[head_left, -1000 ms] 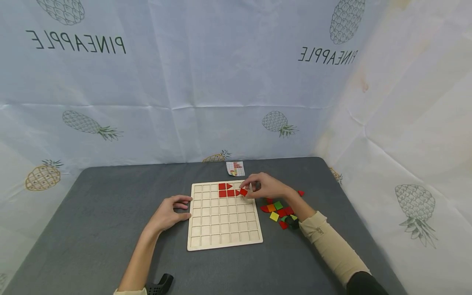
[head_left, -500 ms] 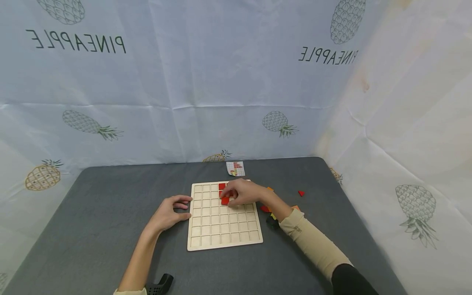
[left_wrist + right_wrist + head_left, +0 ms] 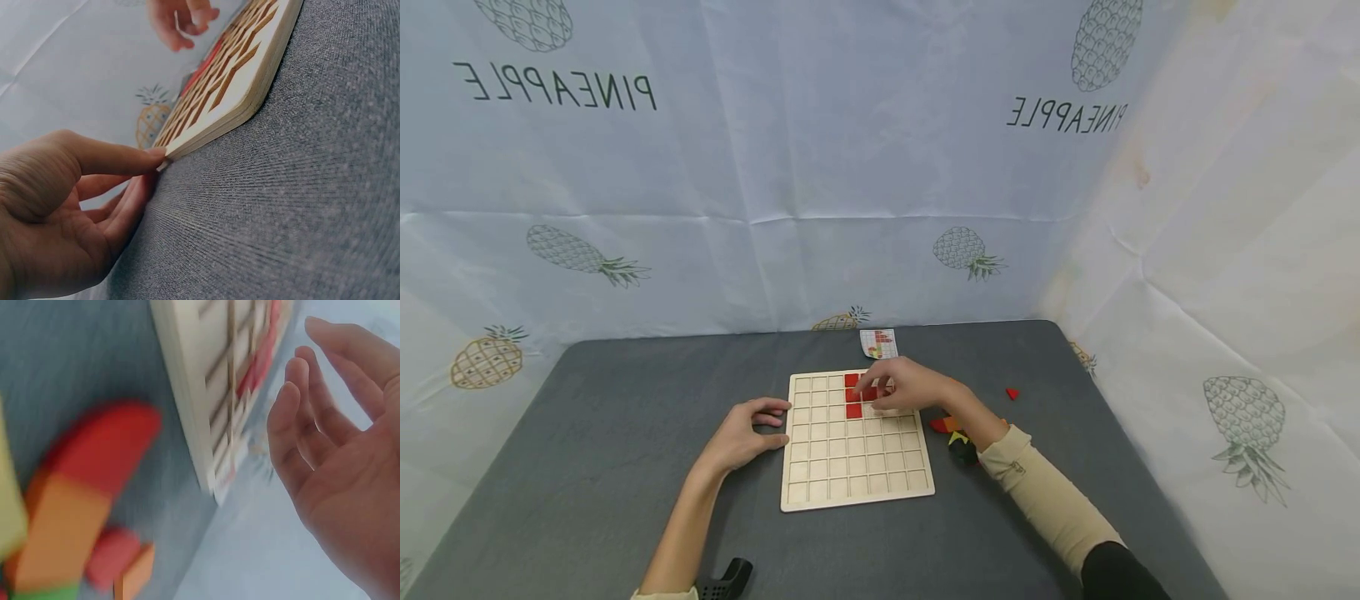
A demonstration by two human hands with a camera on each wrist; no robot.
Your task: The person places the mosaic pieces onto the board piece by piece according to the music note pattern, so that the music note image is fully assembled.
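Observation:
A pale wooden grid board (image 3: 857, 462) lies on the table. Red squares fill a few of its cells near the top, including the lowest red square (image 3: 853, 411). My left hand (image 3: 747, 431) rests against the board's left edge, thumb and fingers spread apart along it; in the left wrist view the thumb tip touches the rim. Over the board's upper right hovers my right hand (image 3: 906, 385), covering part of the red pieces. The right wrist view shows this hand (image 3: 340, 419) with loosely bent fingers and nothing between them.
To the board's right, partly behind the right forearm, lies a pile of coloured pieces, among them an orange one (image 3: 62, 531) and a red rounded one (image 3: 109, 447). A red triangle (image 3: 1012, 393) lies apart. Behind the board is a small printed card (image 3: 878, 343).
My right hand carried a red square leftward and down, set it into a cell below the other red squares, and let go, lifting slightly right. My left hand has stayed still.

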